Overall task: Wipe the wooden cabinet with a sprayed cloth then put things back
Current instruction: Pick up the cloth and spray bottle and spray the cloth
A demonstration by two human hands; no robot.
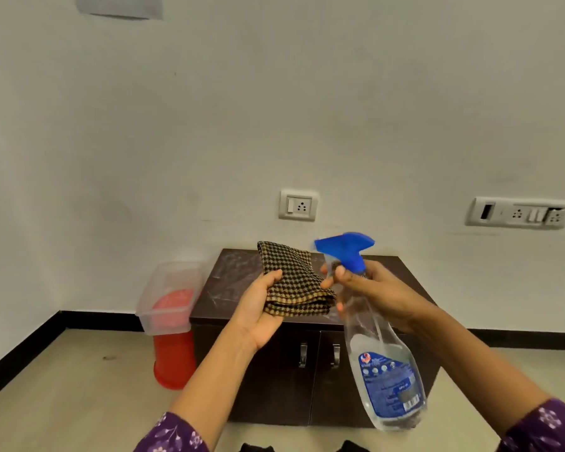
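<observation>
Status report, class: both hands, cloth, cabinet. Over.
Left hand holds folded brown checked cloth. Right hand grips clear spray bottle, blue trigger head aimed at cloth. Dark wooden cabinet top streaky. No obstruction seen.

The left arm [209,370] comes up from 7 o'clock, bare up to a purple left sleeve [173,432]. The left hand [258,308] is palm up. Its thumb lies on top of the cloth [294,282] and its fingers are under it. The right arm [470,363] comes in from 4 o'clock out of a purple right sleeve [545,429]. The right hand [372,295] is at 3 o'clock from the left hand, close by. Its fingers curl round the neck of the bottle [382,363], and the fingertips [340,273] point to 9 o'clock.
</observation>
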